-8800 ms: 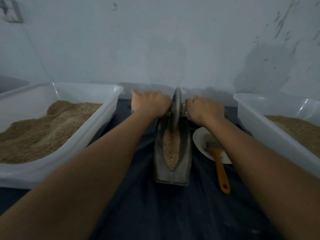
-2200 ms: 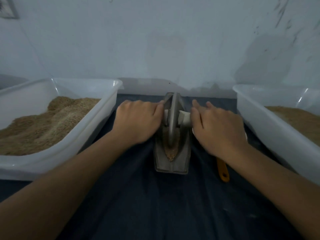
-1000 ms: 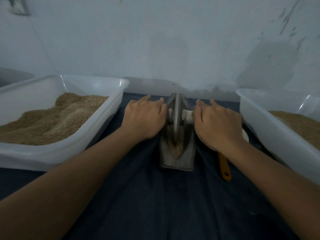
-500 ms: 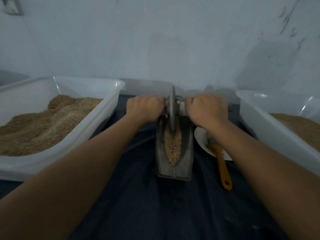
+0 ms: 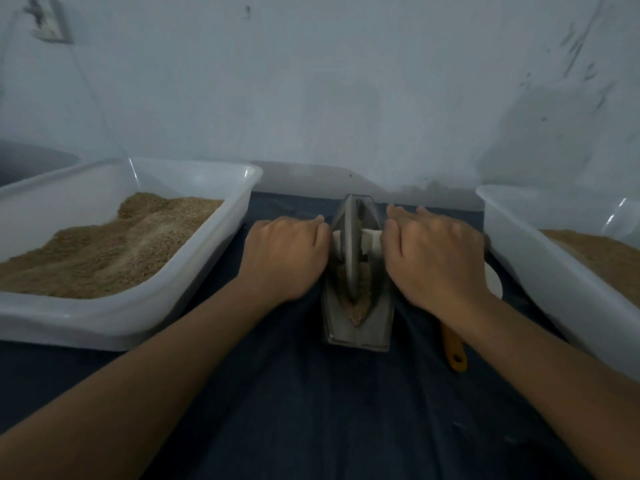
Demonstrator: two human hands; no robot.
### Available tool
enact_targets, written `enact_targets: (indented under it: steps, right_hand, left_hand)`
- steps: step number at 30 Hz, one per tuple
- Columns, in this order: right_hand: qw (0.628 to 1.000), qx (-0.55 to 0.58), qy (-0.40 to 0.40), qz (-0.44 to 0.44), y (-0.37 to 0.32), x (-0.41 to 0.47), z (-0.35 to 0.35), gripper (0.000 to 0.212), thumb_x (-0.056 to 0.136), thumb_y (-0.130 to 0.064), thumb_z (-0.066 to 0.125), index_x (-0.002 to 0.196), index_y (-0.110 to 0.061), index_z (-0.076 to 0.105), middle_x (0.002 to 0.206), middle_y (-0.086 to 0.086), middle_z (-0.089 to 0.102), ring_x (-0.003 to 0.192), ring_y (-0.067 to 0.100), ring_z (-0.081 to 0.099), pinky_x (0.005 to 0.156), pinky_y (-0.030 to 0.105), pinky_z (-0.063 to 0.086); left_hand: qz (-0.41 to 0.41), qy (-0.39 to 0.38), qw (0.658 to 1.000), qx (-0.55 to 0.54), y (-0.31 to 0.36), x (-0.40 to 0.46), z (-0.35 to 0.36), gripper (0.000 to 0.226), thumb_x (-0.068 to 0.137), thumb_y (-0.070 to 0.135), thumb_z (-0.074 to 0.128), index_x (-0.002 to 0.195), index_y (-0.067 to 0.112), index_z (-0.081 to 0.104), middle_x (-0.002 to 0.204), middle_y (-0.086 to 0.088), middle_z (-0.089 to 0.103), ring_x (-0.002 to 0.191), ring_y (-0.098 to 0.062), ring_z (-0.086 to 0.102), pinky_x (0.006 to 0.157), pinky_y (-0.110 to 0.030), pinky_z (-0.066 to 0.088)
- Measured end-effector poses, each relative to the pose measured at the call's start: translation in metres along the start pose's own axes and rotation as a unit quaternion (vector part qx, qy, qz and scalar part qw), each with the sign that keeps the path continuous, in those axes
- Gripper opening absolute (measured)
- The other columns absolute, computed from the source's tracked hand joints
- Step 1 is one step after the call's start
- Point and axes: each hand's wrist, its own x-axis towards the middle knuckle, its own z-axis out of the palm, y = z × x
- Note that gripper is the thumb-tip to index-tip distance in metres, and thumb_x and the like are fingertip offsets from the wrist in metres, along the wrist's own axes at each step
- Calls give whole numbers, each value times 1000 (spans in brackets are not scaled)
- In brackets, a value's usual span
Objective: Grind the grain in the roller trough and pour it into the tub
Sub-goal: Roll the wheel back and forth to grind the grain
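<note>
1. Reaching forward with both forearms, I have my left hand [image 5: 285, 256] and right hand [image 5: 433, 258] lying palm-down on either side of the roller wheel [image 5: 350, 247].
2. My left-hand fingers lie extended and close together over the axle on that side; the axle there is hidden, so I cannot tell how firmly they bear on it.
3. My right-hand fingers [image 5: 393, 230] are likewise flat and only slightly curved, resting on the pale axle handle [image 5: 372, 241], which shows between the wheel and my knuckles. Neither hand is curled into a closed fist.
4. The wheel stands upright on edge in the metal roller trough [image 5: 358, 317], between my 2 hands.
5. Brown grain [image 5: 356, 308] lies in the trough's groove, visible at the near end in front of the wheel.
6. The trough sits on a dark cloth [image 5: 311, 393], its near end pointing toward me.
7. 1 white tub [image 5: 194, 271] with a heap of meal stands to the left, near my left hand but apart from it.
8. A 2nd white tub [image 5: 540, 271], also holding meal, stands to the right.
9. A white dish [image 5: 493, 282] and an orange brush handle [image 5: 455, 351] lie partly hidden under my right wrist.
</note>
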Motion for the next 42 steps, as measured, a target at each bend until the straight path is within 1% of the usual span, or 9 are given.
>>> enact_targets:
  steps: [3,11,17,21,24,27,30,32,42]
  right_hand:
    - [996,0,-62,63,18,18,30,54,105,-31,27,58,-18,51,54,1,51,50,24,52,46,29,31]
    - [981,33,-128,146,39,67,78,53,104,-34,27,62,-14,51,61,3,48,54,19,39,50,31,19]
    - [995,13,-76,63,23,28,37,47,106,-27,31,61,-20,44,56,-3,46,55,27,52,52,31,27]
    - [996,34,-59,51,12,-10,1,56,109,-39,21,126,-19,70,117,4,75,122,24,65,74,38,56]
    - [996,47,-67,26,9,-23,-13,59,108,-43,18,142,-19,60,136,-3,66,131,20,58,90,38,55]
    - [997,44,-54,18,12,-25,-7,57,108,-42,19,141,-20,60,130,-2,69,121,22,65,77,34,53]
    - [997,8,-77,28,25,-7,13,51,107,-39,16,115,-25,65,92,7,72,75,29,66,55,29,35]
    - [991,-45,-125,7,34,15,33,29,105,-30,21,87,-23,42,68,4,52,52,22,42,48,30,30]
    - [991,1,-114,71,38,70,70,55,106,-32,27,57,-15,44,59,2,44,55,22,42,51,31,16]
  left_hand:
    - [51,-42,992,110,3,33,14,36,106,27,22,84,20,50,86,-5,67,76,-32,64,58,-36,32]
    - [-23,-165,984,66,-7,110,48,40,103,33,25,108,19,62,121,-11,64,107,-36,60,76,-42,35]
    - [36,-81,992,89,2,56,15,33,105,32,27,94,22,57,103,-8,69,90,-35,66,64,-37,38]
    - [19,-3,999,33,12,8,-11,59,105,33,13,115,23,70,101,-2,76,85,-27,69,68,-39,47]
    - [-10,18,999,-50,12,-10,-20,49,105,35,27,134,29,66,114,7,76,98,-18,70,88,-40,50]
    - [-2,26,999,-31,11,-1,-14,49,105,36,27,124,29,71,106,4,77,93,-21,70,87,-41,49]
    - [45,0,998,53,9,29,6,45,106,28,28,101,20,71,88,-4,74,78,-30,67,68,-39,45]
    - [62,-49,992,99,5,57,20,41,104,27,26,102,18,66,99,-6,72,85,-33,67,61,-36,37]
    - [-10,-131,991,26,-13,88,45,23,105,28,33,82,27,32,121,-15,63,106,-42,61,75,-45,42]
